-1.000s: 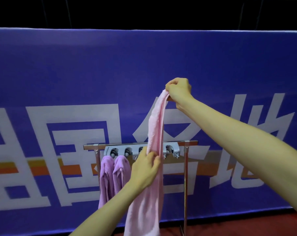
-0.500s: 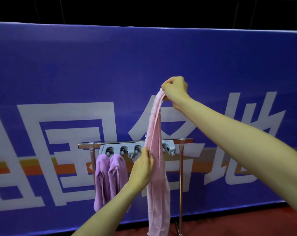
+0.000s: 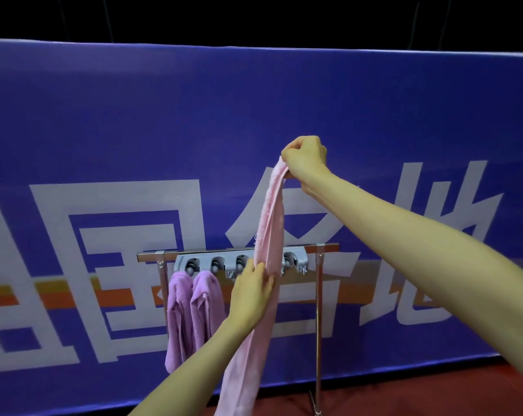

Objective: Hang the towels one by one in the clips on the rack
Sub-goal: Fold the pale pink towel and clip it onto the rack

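Head view: right hand (image 3: 305, 159) pinches the top of a pink towel (image 3: 270, 235), raised above the rack (image 3: 327, 246). Left hand (image 3: 249, 291) grips the towel's middle before the grey clips (image 3: 242, 262); two purple towels (image 3: 194, 310) hang clipped leftward.

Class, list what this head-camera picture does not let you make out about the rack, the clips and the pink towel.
- Fourth clip: hidden behind the pink towel.
- The towel's lower end: cut off by the bottom edge.
- Rack feet: left one behind the purple towels and left hand, right one cut off.
- Right hand fingertips: curled out of sight.
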Demonstrator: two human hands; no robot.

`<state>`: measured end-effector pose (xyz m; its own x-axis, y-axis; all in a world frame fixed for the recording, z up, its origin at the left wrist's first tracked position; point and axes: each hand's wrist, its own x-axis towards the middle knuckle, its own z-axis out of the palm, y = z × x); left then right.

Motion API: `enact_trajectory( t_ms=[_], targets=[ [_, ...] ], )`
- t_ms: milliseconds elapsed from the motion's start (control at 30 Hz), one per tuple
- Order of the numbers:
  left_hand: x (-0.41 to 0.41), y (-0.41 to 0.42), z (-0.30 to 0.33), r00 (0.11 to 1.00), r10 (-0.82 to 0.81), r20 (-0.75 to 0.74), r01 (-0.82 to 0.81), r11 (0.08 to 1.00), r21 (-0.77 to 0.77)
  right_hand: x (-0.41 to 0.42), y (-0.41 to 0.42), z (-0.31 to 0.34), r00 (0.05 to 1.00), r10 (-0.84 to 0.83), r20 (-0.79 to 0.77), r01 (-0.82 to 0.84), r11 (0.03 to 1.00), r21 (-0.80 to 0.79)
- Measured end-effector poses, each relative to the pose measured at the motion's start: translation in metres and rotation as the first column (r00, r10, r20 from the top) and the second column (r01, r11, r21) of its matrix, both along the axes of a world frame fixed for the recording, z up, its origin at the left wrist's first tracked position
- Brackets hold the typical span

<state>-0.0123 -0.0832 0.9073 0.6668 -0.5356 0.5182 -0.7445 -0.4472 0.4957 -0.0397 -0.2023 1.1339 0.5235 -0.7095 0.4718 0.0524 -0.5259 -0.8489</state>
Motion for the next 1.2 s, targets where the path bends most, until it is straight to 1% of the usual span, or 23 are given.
enact_trajectory(
  t_ms=[33,100,133,167,200,267,300,367,433,500,567,633,733,767,800,867,933,967,1000,1033,1067,1133,1200],
  targets=[
    [0.002,0.0,-0.001,0.999,-0.048,0.016,0.048,0.998,0.037,0.0,-0.001,-0.001,1.0,-0.003,-0.001,0.003,1.0,-0.015],
    [0.007,0.001,0.002,0.982,-0.182,0.039,0.17,0.961,0.217,0.001,-0.004,-0.004,0.999,-0.01,-0.043,0.007,0.997,-0.076],
    [0.009,0.005,0.001,0.969,-0.247,-0.014,0.242,0.935,0.259,-0.001,-0.005,-0.01,0.997,-0.017,-0.081,0.008,0.994,-0.106],
    [0.014,0.007,0.003,0.953,-0.29,-0.088,0.303,0.923,0.235,0.0,-0.006,-0.012,0.994,-0.024,-0.106,0.01,0.991,-0.132],
    [0.018,0.011,0.003,0.935,-0.32,-0.155,0.344,0.924,0.168,-0.001,-0.006,-0.015,0.993,-0.029,-0.117,0.012,0.99,-0.143],
    [0.023,0.018,0.001,0.911,-0.331,-0.248,0.351,0.936,0.04,-0.001,-0.009,-0.017,0.994,-0.043,-0.103,0.029,0.99,-0.14],
    [0.024,0.021,-0.001,0.9,-0.337,-0.277,0.352,0.936,0.002,-0.001,-0.011,-0.017,0.994,-0.051,-0.1,0.037,0.99,-0.138],
    [0.024,0.026,-0.009,0.89,-0.353,-0.289,0.346,0.935,-0.078,-0.001,-0.016,-0.017,0.993,-0.066,-0.1,0.051,0.989,-0.141],
    [0.021,0.03,-0.014,0.906,-0.333,-0.263,0.272,0.932,-0.24,0.0,-0.02,-0.016,0.993,-0.082,-0.087,0.071,0.989,-0.127],
    [0.019,0.034,-0.015,0.928,-0.265,-0.26,0.145,0.903,-0.403,-0.001,-0.027,-0.015,0.993,-0.102,-0.063,0.095,0.99,-0.102],
    [0.02,0.036,-0.012,0.946,-0.172,-0.275,0.036,0.898,-0.439,-0.004,-0.031,-0.014,0.992,-0.108,-0.059,0.103,0.991,-0.086],
    [0.025,0.036,-0.009,0.938,-0.155,-0.311,0.024,0.921,-0.388,-0.005,-0.032,-0.017,0.994,-0.101,-0.053,0.096,0.992,-0.076],
    [0.028,0.035,-0.003,0.888,-0.206,-0.412,0.103,0.96,-0.259,-0.007,-0.026,-0.021,0.996,-0.08,-0.035,0.078,0.995,-0.065],
    [0.03,0.034,-0.002,0.895,-0.171,-0.412,0.097,0.976,-0.195,-0.008,-0.025,-0.021,0.997,-0.074,-0.019,0.073,0.996,-0.058],
    [0.034,0.034,-0.001,0.917,-0.107,-0.385,0.064,0.99,-0.122,-0.009,-0.025,-0.022,0.998,-0.069,-0.003,0.069,0.996,-0.049],
    [0.046,0.035,0.0,0.955,0.073,-0.288,-0.06,0.997,0.051,-0.011,-0.026,-0.024,0.998,-0.063,0.017,0.064,0.997,-0.035],
    [0.059,0.042,-0.001,0.949,0.241,-0.202,-0.195,0.955,0.222,-0.014,-0.031,-0.028,0.998,-0.063,0.015,0.064,0.997,-0.035],
    [0.064,0.047,-0.002,0.938,0.311,-0.151,-0.254,0.917,0.309,-0.015,-0.035,-0.031,0.998,-0.06,0.008,0.06,0.998,-0.031],
    [0.067,0.052,-0.001,0.93,0.357,-0.084,-0.307,0.883,0.354,-0.018,-0.04,-0.035,0.999,-0.054,-0.005,0.054,0.998,-0.021],
    [0.07,0.058,0.002,0.922,0.386,-0.028,-0.347,0.858,0.379,-0.019,-0.043,-0.039,0.999,-0.047,-0.024,0.047,0.999,-0.004],
    [0.073,0.062,0.005,0.915,0.403,0.003,-0.375,0.85,0.369,-0.021,-0.048,-0.045,0.998,-0.042,-0.051,0.043,0.999,0.015],
    [0.081,0.069,0.02,0.9,0.433,-0.04,-0.407,0.872,0.272,-0.024,-0.056,-0.058,0.993,-0.024,-0.114,0.032,0.997,0.075],
    [0.09,0.076,0.04,0.883,0.458,-0.1,-0.443,0.885,0.14,-0.026,-0.061,-0.069,0.981,0.05,-0.187,-0.011,0.978,0.209]
  ],
)
